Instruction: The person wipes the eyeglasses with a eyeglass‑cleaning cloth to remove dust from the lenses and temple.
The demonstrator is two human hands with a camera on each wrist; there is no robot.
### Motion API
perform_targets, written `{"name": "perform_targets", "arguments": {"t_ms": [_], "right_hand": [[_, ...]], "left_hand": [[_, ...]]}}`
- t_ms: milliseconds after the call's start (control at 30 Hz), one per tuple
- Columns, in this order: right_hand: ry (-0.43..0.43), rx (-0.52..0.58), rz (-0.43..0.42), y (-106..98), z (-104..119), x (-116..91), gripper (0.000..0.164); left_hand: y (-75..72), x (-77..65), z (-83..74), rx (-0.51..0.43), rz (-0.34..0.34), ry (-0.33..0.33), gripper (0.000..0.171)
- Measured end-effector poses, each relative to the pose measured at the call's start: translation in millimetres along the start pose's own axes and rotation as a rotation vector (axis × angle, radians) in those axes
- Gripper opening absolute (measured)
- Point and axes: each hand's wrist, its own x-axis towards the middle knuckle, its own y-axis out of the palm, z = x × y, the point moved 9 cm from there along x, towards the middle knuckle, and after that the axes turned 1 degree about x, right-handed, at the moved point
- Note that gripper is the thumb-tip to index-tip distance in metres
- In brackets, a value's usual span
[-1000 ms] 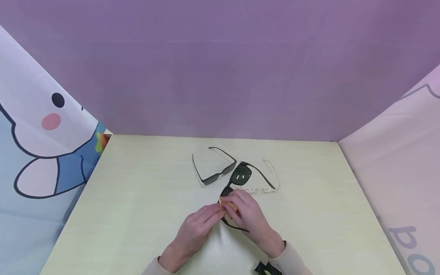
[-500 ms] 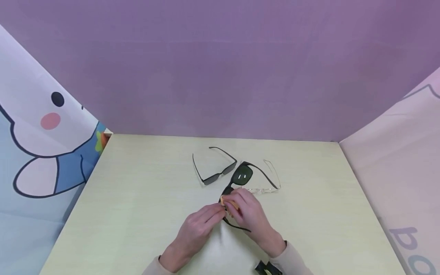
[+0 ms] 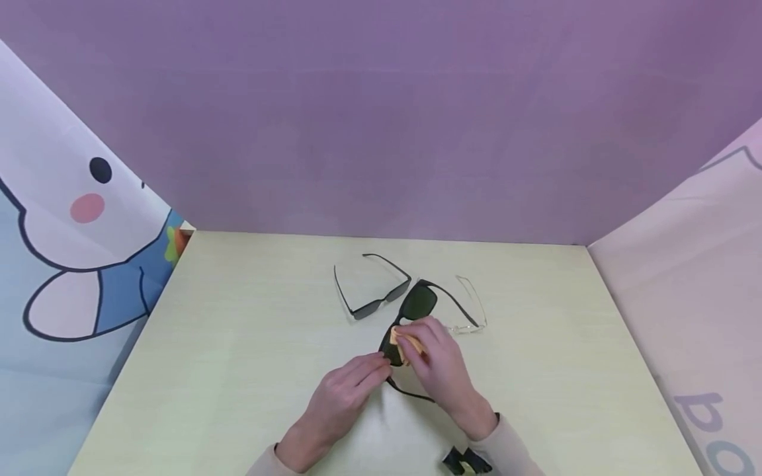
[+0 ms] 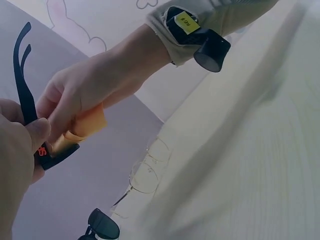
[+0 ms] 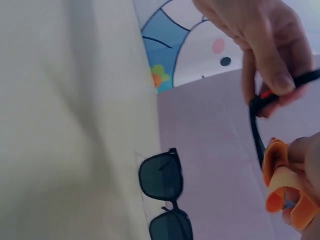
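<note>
In the head view my left hand (image 3: 342,395) pinches the near corner of black-framed sunglasses (image 3: 419,303) beside the hinge, their temples unfolded. The left wrist view shows its thumb on the temple (image 4: 25,95), next to red lettering. My right hand (image 3: 445,371) pinches a folded orange cloth (image 5: 281,183) and holds it at the near lens, which it partly covers. Fingers hide some of the cloth and the lens edge. The far lens is uncovered and dark green.
A second pair of black sunglasses (image 3: 366,309) lies unfolded on the pale table (image 3: 250,357), farther back. Thin wire-framed glasses (image 3: 483,311) lie right of the held pair. A black wrist device (image 3: 466,461) shows at the right sleeve. Printed cloth walls enclose the table.
My right hand and the cloth have shifted up and right across the near lens, away from my left fingers, baring part of that lens. The left hand keeps its grip in nearly the same place.
</note>
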Motion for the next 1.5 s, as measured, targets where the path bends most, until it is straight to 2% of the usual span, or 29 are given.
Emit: {"name": "perform_targets", "arguments": {"t_ms": [167, 300, 400, 467, 567, 733, 833, 1000, 1067, 1233, 1300, 1433, 1500], "right_hand": [[0.089, 0.084, -0.121, -19, -14, 6, 0.014], [0.082, 0.039, -0.229, -35, -22, 12, 0.024], [0.049, -0.04, -0.268, -40, -25, 15, 0.016], [0.018, -0.105, -0.259, -39, -24, 17, 0.012], [-0.054, -0.157, -0.198, -31, -21, 17, 0.021], [-0.144, -0.123, -0.111, -18, -16, 11, 0.023], [-0.129, -0.163, -0.119, -19, -20, 9, 0.022], [-0.064, -0.243, -0.183, -26, -29, 6, 0.022], [-0.056, -0.181, -0.173, -26, -29, 6, 0.022], [-0.066, -0.015, -0.08, -20, -24, 8, 0.015], [-0.056, -0.062, -0.081, -22, -25, 9, 0.012], [0.016, -0.197, -0.125, -29, -33, 9, 0.025], [0.037, -0.222, -0.127, -30, -35, 9, 0.025]], "left_hand": [[-0.4, 1.1, -0.2, -0.012, -0.002, -0.001, 0.034], [0.1, 1.6, -1.4, -0.02, 0.009, 0.004, 0.035], [0.5, 2.0, -3.1, -0.032, 0.018, 0.014, 0.036], [0.7, 2.1, -4.4, -0.04, 0.023, 0.026, 0.037], [1.2, 1.2, -5.4, -0.045, 0.03, 0.039, 0.037], [2.2, -1.1, -4.2, -0.051, 0.049, 0.029, 0.039], [1.6, -2.0, -4.3, -0.048, 0.041, 0.029, 0.038], [0.9, -2.5, -5.1, -0.031, 0.02, 0.033, 0.034], [0.7, -2.3, -4.9, -0.027, 0.016, 0.032, 0.033], [-0.8, -2.7, -3.6, -0.023, -0.001, 0.025, 0.035], [-0.9, -2.8, -3.7, -0.028, 0.0, 0.026, 0.035], [-0.7, -2.7, -4.6, -0.043, 0.009, 0.026, 0.034], [-0.4, -2.5, -4.5, -0.044, 0.018, 0.019, 0.035]]}}
